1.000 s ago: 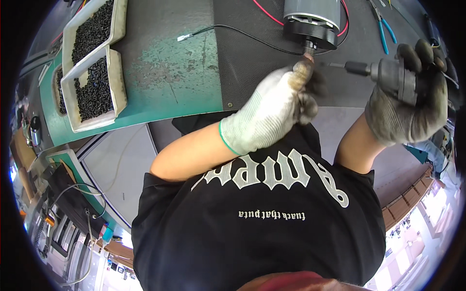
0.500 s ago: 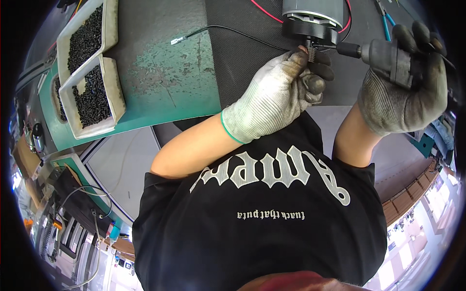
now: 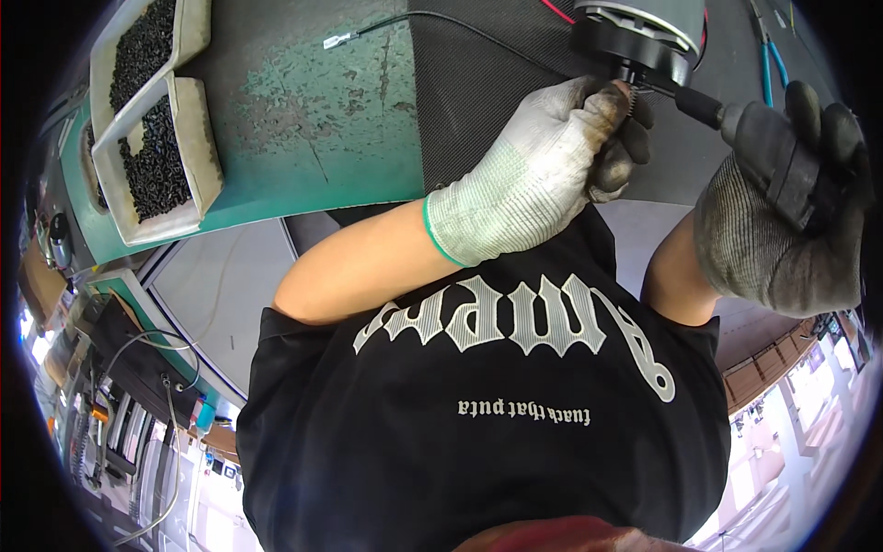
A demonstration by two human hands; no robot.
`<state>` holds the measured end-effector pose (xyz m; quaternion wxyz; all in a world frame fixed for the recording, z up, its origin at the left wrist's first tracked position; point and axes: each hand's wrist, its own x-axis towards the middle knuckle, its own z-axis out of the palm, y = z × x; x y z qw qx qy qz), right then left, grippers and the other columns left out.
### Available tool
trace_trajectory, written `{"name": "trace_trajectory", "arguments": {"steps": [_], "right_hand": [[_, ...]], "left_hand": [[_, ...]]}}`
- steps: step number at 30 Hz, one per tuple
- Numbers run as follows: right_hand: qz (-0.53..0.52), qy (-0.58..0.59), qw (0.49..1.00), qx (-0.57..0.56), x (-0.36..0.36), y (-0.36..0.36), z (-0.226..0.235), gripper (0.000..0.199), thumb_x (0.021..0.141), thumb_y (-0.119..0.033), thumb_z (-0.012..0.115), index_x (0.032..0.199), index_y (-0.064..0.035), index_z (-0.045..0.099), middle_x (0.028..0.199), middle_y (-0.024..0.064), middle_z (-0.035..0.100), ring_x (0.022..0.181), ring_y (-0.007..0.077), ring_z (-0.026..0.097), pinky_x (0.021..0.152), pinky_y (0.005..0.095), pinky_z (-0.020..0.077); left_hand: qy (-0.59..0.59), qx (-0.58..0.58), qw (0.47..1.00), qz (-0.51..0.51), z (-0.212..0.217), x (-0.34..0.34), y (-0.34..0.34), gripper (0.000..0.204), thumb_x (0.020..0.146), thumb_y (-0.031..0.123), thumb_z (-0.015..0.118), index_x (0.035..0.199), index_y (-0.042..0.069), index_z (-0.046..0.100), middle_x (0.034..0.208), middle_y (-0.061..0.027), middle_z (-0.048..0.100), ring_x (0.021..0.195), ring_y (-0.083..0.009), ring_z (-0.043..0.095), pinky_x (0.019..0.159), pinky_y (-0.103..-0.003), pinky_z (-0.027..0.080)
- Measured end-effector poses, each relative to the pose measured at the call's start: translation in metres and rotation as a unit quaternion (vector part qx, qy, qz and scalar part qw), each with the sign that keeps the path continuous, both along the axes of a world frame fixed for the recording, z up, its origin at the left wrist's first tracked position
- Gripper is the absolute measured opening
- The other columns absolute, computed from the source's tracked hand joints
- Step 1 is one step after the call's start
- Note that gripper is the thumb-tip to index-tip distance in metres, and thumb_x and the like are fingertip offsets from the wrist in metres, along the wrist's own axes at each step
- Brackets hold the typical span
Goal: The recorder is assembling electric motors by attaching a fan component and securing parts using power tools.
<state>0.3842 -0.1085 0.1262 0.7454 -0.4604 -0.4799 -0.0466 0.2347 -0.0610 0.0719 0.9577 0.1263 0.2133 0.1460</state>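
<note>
A cylindrical electric motor (image 3: 644, 32) with a silver body and black end ring lies at the upper right of the table. Its threaded shaft (image 3: 632, 99) sticks out towards me, partly hidden by my gloved fingers. My left hand (image 3: 529, 170), in a white glove with dirty fingertips, is closed on that shaft. A dark power screwdriver (image 3: 768, 152) sits in my right hand (image 3: 782, 230), which wears a grey, blackened glove. The driver's black nose (image 3: 697, 107) points at the base of the shaft beside the end ring; its tip's exact contact is hard to make out.
Pale trays of small black screws (image 3: 161, 175) stand at the left of the worn green mat (image 3: 313, 110). A black wire with a pale connector (image 3: 340, 40) crosses the mat. Blue-handled pliers (image 3: 771, 69) lie at the far right, beyond the driver.
The motor and both hands have shifted to the right in view. My right hand and the screwdriver are lower, and the driver slants more. Both grips look the same.
</note>
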Motion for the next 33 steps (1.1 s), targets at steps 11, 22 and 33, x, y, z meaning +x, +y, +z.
{"name": "trace_trajectory", "arguments": {"steps": [11,22,33], "right_hand": [[-0.256,-0.371,0.893,-0.002,0.035,0.010,0.009,0.030,0.086,-0.008,0.059,0.113,0.0044,0.051,0.095,0.0198,0.060,0.074,0.0249,0.059,0.067,0.0349,0.0533],[-0.474,-0.315,0.822,-0.030,0.118,-0.009,0.006,0.055,0.072,-0.018,0.081,0.111,0.0087,0.052,0.111,0.0238,0.056,0.091,0.0284,0.062,0.074,0.0332,0.0559],[-0.188,-0.440,0.694,-0.538,0.257,-0.026,-0.074,0.055,0.101,-0.042,0.039,0.143,-0.0074,0.040,0.144,0.0251,0.038,0.133,0.0400,0.035,0.110,0.0473,0.0288]], "left_hand": [[0.127,0.152,0.979,-0.048,0.022,0.001,0.018,0.034,0.096,0.036,0.058,0.101,0.002,0.057,0.072,-0.0031,0.060,0.055,-0.0078,0.051,0.052,-0.023,0.041],[0.350,0.665,0.659,-0.034,0.020,-0.010,0.025,0.028,0.085,0.025,0.067,0.090,-0.001,0.058,0.074,-0.0187,0.066,0.070,-0.0329,0.067,0.063,-0.039,0.053],[0.656,0.576,0.406,0.269,0.088,-0.197,0.065,0.014,0.085,0.014,0.064,0.092,0.003,0.070,0.074,-0.0097,0.068,0.065,-0.0156,0.064,0.063,-0.028,0.051]]}}
